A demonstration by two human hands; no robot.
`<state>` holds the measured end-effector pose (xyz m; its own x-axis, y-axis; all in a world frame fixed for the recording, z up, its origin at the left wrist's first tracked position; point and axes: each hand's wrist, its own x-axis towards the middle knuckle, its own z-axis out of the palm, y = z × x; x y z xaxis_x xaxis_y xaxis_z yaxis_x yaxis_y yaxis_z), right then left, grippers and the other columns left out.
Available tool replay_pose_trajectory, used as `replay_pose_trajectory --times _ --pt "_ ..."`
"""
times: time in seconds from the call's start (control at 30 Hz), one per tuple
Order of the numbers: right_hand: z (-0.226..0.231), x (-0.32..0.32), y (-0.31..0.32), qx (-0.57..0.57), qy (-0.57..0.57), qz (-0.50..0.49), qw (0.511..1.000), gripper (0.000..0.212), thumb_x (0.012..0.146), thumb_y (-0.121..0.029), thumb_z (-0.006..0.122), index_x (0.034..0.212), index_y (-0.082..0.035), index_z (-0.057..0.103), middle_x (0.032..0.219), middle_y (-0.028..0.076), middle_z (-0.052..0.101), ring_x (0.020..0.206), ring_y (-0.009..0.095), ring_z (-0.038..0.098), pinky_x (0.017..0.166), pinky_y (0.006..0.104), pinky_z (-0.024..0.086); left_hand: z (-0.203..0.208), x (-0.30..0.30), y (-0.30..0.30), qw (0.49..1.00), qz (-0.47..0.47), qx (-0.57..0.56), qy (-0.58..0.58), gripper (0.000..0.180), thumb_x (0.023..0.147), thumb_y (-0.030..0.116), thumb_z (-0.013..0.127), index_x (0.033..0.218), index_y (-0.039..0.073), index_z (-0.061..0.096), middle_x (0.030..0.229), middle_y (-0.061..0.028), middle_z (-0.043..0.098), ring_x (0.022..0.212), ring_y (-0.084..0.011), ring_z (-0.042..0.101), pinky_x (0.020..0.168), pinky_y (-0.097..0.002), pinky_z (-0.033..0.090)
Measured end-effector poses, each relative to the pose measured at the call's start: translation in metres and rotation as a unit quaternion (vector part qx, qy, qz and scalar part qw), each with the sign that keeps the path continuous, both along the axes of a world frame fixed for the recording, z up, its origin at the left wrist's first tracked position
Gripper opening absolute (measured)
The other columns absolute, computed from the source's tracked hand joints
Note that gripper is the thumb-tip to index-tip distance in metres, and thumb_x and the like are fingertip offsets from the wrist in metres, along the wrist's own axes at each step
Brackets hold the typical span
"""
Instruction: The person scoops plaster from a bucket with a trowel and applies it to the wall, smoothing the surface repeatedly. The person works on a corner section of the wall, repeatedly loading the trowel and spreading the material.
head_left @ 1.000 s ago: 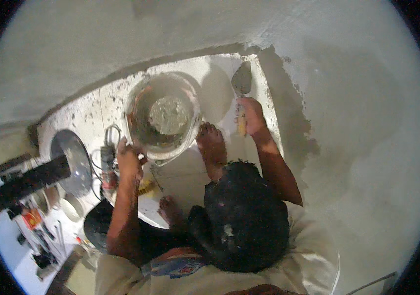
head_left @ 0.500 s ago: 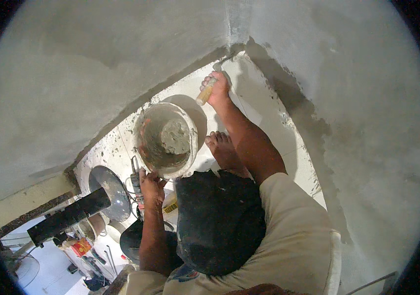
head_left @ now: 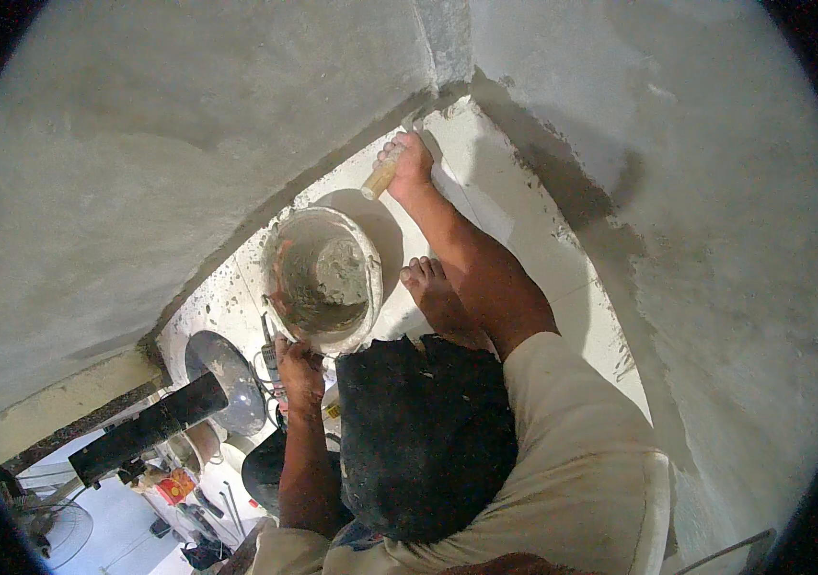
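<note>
My right hand [head_left: 410, 163] is closed round the pale wooden handle of a trowel [head_left: 379, 181]. Its blade points toward the foot of the wall near the corner, and my fist partly hides it. Left of my right arm stands a bucket [head_left: 376, 264], its rim smeared with grey. Wet mortar [head_left: 340, 271] lies inside it, clinging to the walls. My left hand [head_left: 300, 370] is at the bucket's near rim, with its fingers closed on the edge.
Grey plastered walls [head_left: 140, 192] meet at the corner ahead, with a darker damp band along their base. White floor [head_left: 514, 230] carries mortar specks. A round metal disc [head_left: 231, 374], a black beam [head_left: 145, 431], tools and a fan [head_left: 64, 532] lie left. My bare foot [head_left: 433, 287] is beside the bucket.
My right hand and the trowel have shifted slightly left and nearer along the wall's foot. My left hand stays at the bucket rim. The view has turned a little.
</note>
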<state>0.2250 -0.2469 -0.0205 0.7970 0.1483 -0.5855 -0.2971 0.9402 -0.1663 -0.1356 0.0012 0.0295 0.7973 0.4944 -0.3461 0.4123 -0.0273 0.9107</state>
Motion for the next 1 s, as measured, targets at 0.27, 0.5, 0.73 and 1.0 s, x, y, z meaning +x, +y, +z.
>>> replay_pose_trajectory --times 0.27,0.5,0.73,1.0 --pt "-0.001 -0.023 -0.010 -0.018 -0.015 0.027 0.999 0.014 0.086 -0.024 0.063 0.088 -0.014 0.054 0.074 0.005 0.056 0.063 0.025 0.056 0.059 0.0435 0.048 0.014 0.017 -0.001 0.959 0.104 -0.261 -0.035 0.046 0.103 0.029 0.052 0.144 0.009 0.052 0.138 -0.0102 0.062 0.129 -0.0282 0.058 0.111 -0.0445 0.044" --pt "-0.038 0.005 -0.025 0.001 -0.023 0.019 1.000 0.012 0.088 -0.023 0.061 0.090 -0.014 0.054 0.077 0.006 0.055 0.067 0.025 0.055 0.063 0.0437 0.047 0.006 0.032 0.001 0.956 0.094 -0.269 -0.067 0.052 0.108 0.041 0.050 0.147 0.007 0.052 0.144 -0.0128 0.059 0.132 -0.0309 0.057 0.112 -0.0465 0.043" --pt "0.029 -0.008 -0.008 0.003 -0.049 0.031 0.998 0.012 0.091 -0.023 0.060 0.092 -0.012 0.054 0.075 0.006 0.055 0.065 0.025 0.055 0.062 0.0430 0.048 0.013 0.059 0.011 0.954 0.087 -0.279 -0.066 0.068 0.109 0.057 0.042 0.151 0.004 0.048 0.149 -0.0166 0.055 0.137 -0.0352 0.052 0.116 -0.0492 0.039" --pt "0.110 -0.123 -0.076 -0.381 -0.234 0.310 0.839 0.023 0.094 -0.030 0.060 0.093 -0.007 0.058 0.089 0.013 0.061 0.079 0.028 0.063 0.071 0.0446 0.053 0.039 0.085 -0.004 0.933 0.073 -0.348 -0.056 0.066 0.111 0.052 0.040 0.153 0.001 0.047 0.151 -0.0190 0.053 0.138 -0.0358 0.051 0.119 -0.0497 0.037"
